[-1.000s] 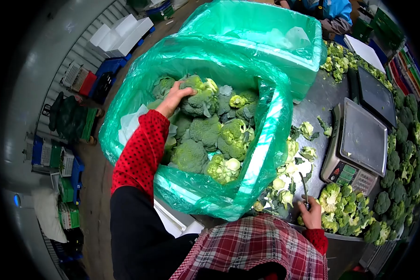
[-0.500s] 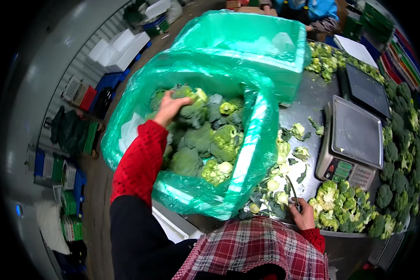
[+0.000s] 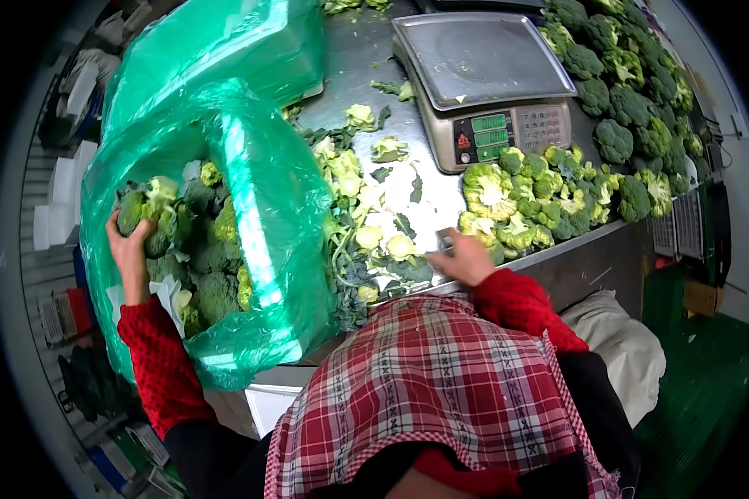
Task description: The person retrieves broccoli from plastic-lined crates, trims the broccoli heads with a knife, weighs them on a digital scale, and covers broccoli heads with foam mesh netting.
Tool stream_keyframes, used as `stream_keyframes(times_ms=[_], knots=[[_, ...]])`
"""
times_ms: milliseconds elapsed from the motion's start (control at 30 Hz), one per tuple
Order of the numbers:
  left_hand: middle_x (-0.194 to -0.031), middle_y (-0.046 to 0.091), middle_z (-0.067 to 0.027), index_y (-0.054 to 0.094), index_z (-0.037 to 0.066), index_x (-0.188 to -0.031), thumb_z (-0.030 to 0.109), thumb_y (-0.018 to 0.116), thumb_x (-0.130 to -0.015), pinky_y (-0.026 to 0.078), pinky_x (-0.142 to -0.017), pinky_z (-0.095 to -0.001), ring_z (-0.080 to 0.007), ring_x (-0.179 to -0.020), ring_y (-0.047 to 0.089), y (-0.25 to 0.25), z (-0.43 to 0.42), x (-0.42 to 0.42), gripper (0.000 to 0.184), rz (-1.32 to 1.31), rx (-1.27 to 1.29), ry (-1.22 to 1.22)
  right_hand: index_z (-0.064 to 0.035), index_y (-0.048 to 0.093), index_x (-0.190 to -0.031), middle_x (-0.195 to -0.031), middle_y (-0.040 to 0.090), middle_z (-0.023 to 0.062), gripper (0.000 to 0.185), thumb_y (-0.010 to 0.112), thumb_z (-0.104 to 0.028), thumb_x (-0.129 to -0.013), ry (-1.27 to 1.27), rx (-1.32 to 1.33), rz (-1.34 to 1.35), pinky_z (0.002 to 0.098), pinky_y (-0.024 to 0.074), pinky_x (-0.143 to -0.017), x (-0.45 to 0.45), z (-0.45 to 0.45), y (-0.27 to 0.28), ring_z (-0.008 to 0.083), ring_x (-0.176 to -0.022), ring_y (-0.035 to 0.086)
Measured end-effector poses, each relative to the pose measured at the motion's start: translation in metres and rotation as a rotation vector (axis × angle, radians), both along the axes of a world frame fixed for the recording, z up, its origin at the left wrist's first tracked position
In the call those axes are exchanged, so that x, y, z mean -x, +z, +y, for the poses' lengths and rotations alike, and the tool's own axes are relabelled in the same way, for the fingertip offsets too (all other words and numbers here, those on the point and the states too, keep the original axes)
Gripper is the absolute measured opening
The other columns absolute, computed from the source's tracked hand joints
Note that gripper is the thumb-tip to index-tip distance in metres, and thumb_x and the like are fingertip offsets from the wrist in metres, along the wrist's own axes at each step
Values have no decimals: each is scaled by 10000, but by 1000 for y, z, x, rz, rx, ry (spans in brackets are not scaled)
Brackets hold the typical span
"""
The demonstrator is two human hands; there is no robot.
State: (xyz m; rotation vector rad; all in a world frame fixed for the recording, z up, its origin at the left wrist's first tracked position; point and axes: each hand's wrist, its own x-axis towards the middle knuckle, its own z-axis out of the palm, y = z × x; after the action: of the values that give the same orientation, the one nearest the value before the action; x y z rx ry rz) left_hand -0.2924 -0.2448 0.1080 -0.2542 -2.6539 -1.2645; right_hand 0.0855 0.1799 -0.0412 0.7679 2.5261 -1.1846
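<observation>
My left hand (image 3: pixel 131 249) reaches into a box lined with a green plastic bag (image 3: pixel 295 208). Its fingers are closed round a broccoli head (image 3: pixel 168 218) near the bag's left wall. More broccoli heads (image 3: pixel 218 270) fill the box beside and below it. At the table's front edge my right hand (image 3: pixel 468 261) is closed on a knife (image 3: pixel 446 243), of which only a small part shows. Cut stalks and leaf trimmings (image 3: pixel 368 237) lie to the left of that hand. Pale-cut broccoli pieces (image 3: pixel 520 195) are heaped just beyond it on the right.
A weighing scale (image 3: pixel 491 125) with a metal pan stands on the steel table (image 3: pixel 349 50). Many broccoli heads (image 3: pixel 628 108) are piled along the right side. Behind the lined box is a second box in green plastic (image 3: pixel 216 58). A pale sack (image 3: pixel 620 349) sits below the table.
The view has swung right, so the boxes sit further left and the scale nearer the middle. My left hand still grips broccoli inside the lined box. The knife blade shows less now.
</observation>
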Motion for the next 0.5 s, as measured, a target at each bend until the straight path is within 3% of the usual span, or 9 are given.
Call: stream_keyframes(times_ms=[67,100,200,267,300,333,367,467,500], knots=[[-1173,561,-148,467,-45,-1278,177,748,-705,444,-923,-314,-224,-1027,563,17,10,-10,676,42,-81,-29,84,596,-1069,-934,653,296,587,721,-416,-787,-50,302,284,440,523,-802,18,-47,-47,399,-888,651],[-1162,563,-138,480,-46,-1266,170,736,-726,445,-918,-315,-216,-1019,563,21,11,-9,635,37,-151,-18,107,596,-1004,-906,646,286,592,733,-422,-776,81,254,271,443,519,-794,40,-59,-26,405,-867,641],[-1171,552,-128,468,-39,-1279,189,747,-728,439,-940,-315,-210,-1042,552,55,28,-33,659,89,-153,17,111,605,-1021,-922,650,302,584,735,-401,-773,228,363,-115,438,515,-811,79,-51,9,408,-875,646],[-1199,545,-132,465,-34,-1289,201,779,-700,432,-959,-321,-224,-1083,542,65,30,-48,707,189,-61,58,103,570,-1203,-986,674,254,643,734,-379,-810,153,210,351,385,524,-778,69,-30,-2,325,-878,678],[-1215,544,-142,466,-31,-1291,205,798,-675,430,-967,-327,-241,-1101,545,64,30,-56,739,373,125,64,86,576,-1201,-916,682,235,592,728,-337,-815,13,190,165,385,527,-763,68,-13,0,317,-857,681],[-1232,544,-152,468,-29,-1294,209,817,-649,428,-975,-332,-259,-1118,547,61,27,-68,770,540,327,64,68,589,-1168,-866,681,218,538,715,-324,-820,-94,88,285,380,525,-745,68,-4,-11,304,-815,679],[-1269,538,-174,467,-20,-1303,205,844,-600,420,-999,-345,-289,-1146,550,51,25,-73,829,579,478,112,58,549,-1181,-848,668,262,550,702,-325,-817,-102,35,237,434,530,-715,72,6,-6,392,-796,669],[-1271,558,-182,474,9,-1316,277,838,-588,413,-1013,-376,-329,-1184,531,12,20,-78,857,182,649,44,65,581,-1071,-787,653,252,481,703,-325,-818,-4,203,387,439,519,-692,77,-12,-30,407,-763,653],[-1263,560,-188,472,-5,-1313,281,838,-597,420,-999,-373,-320,-1162,542,-2,11,-87,854,173,665,130,57,612,-1025,-766,642,244,427,699,-309,-824,34,231,418,443,510,-678,71,-21,-19,416,-743,634]])
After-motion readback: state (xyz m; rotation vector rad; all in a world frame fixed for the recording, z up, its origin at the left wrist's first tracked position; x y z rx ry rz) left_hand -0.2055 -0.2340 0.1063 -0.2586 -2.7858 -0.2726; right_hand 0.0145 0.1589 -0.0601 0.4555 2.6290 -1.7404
